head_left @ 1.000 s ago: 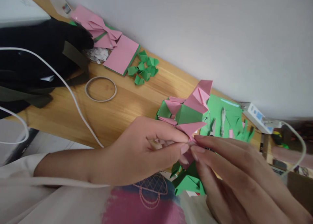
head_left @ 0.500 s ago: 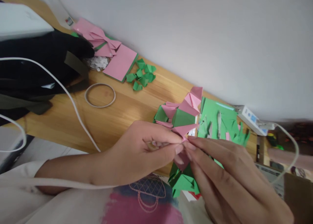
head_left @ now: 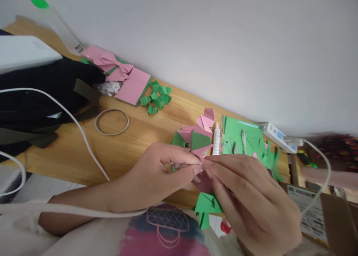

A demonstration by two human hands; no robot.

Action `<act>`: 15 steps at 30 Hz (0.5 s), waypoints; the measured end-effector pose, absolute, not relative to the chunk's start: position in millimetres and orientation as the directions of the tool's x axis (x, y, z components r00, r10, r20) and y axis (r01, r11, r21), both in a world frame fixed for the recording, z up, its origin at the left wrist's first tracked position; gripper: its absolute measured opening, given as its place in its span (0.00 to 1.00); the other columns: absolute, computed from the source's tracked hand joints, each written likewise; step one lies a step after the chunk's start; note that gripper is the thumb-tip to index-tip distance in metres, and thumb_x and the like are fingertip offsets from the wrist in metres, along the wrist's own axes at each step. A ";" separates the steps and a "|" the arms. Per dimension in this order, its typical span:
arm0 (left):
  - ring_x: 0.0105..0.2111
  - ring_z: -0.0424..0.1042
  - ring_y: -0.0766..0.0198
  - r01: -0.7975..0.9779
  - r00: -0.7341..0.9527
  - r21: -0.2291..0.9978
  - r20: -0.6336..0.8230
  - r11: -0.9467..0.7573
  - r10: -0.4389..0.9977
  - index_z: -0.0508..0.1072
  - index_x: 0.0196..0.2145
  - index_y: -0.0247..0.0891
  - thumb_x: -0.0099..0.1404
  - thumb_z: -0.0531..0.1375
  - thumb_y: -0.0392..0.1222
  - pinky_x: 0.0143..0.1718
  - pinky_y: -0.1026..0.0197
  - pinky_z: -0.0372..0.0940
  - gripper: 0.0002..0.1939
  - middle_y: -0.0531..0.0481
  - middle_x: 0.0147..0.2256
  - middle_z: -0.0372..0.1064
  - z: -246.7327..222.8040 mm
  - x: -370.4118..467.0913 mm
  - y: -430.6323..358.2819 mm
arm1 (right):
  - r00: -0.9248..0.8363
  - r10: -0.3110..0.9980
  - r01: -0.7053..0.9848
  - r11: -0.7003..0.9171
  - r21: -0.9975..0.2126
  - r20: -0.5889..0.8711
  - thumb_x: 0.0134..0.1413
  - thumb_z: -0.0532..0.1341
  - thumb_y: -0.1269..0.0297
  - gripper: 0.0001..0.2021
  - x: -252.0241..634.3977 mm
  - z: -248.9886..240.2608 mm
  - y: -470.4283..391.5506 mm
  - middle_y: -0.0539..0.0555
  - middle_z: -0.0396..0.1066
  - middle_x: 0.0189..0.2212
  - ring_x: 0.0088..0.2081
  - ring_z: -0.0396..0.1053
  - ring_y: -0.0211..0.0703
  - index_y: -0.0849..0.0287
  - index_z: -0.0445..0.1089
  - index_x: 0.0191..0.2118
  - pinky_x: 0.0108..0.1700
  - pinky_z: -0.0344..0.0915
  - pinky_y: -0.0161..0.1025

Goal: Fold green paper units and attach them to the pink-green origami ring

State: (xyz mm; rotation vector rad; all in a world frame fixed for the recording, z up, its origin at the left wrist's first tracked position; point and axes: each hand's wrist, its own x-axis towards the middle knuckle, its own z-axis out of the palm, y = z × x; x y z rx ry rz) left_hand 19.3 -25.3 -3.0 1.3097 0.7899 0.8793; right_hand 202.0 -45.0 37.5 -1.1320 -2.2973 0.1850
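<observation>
Both your left hand [head_left: 165, 170] and right hand [head_left: 248, 200] pinch the folded pink-and-green paper model [head_left: 200, 141] near a pink tip, over the brown wooden desk [head_left: 120, 151]; that grip is unchanged, so the spot seems unfinished, while more of the slim white tube [head_left: 216, 138] now shows.

Tube [head_left: 216, 138] more visible beside paper model [head_left: 200, 141]

You hold an angular pink-and-green folded-paper model [head_left: 200, 141] in your left hand [head_left: 159, 176] and right hand [head_left: 253, 200], pinched at a small pink part. Its green faces sit among pointed pink flaps, one jutting away from you. Nearer you, a green folded-paper section [head_left: 207, 204] shows; whether it joins is hidden.
</observation>
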 end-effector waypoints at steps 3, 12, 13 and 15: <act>0.29 0.73 0.68 -0.090 0.464 0.994 -0.012 0.061 0.886 0.78 0.26 0.32 0.65 0.56 0.31 0.31 0.70 0.67 0.13 0.51 0.27 0.76 -3.2 18.5 -25.7 | -0.520 0.750 0.696 0.649 -0.306 0.408 0.54 0.63 0.79 0.10 201.6 39.7 -42.9 0.54 0.80 0.38 0.40 0.76 0.43 0.62 0.75 0.41 0.41 0.72 0.42; 0.31 0.75 0.67 -0.140 0.474 0.980 -0.060 0.142 0.878 0.78 0.27 0.34 0.66 0.56 0.33 0.33 0.69 0.68 0.13 0.52 0.28 0.78 -2.4 18.1 -26.5 | -0.536 0.744 0.687 0.659 -0.305 0.399 0.54 0.64 0.77 0.09 201.2 41.0 -39.8 0.54 0.80 0.38 0.39 0.77 0.44 0.60 0.74 0.40 0.39 0.73 0.41; 0.30 0.75 0.67 -0.128 0.477 0.982 -0.063 0.140 0.876 0.77 0.26 0.34 0.65 0.56 0.32 0.33 0.70 0.68 0.13 0.52 0.27 0.78 -1.9 18.2 -26.3 | -0.537 0.741 0.685 0.662 -0.304 0.403 0.54 0.64 0.77 0.10 201.3 41.3 -39.9 0.55 0.80 0.38 0.39 0.78 0.44 0.60 0.74 0.41 0.40 0.74 0.41; 0.30 0.75 0.67 -0.113 0.474 0.985 -0.063 0.132 0.878 0.77 0.26 0.34 0.64 0.56 0.30 0.32 0.70 0.67 0.13 0.53 0.27 0.78 -0.9 18.4 -26.1 | -0.530 0.741 0.684 0.661 -0.309 0.411 0.54 0.64 0.78 0.10 201.5 42.2 -40.2 0.55 0.80 0.38 0.39 0.77 0.44 0.61 0.75 0.42 0.40 0.73 0.41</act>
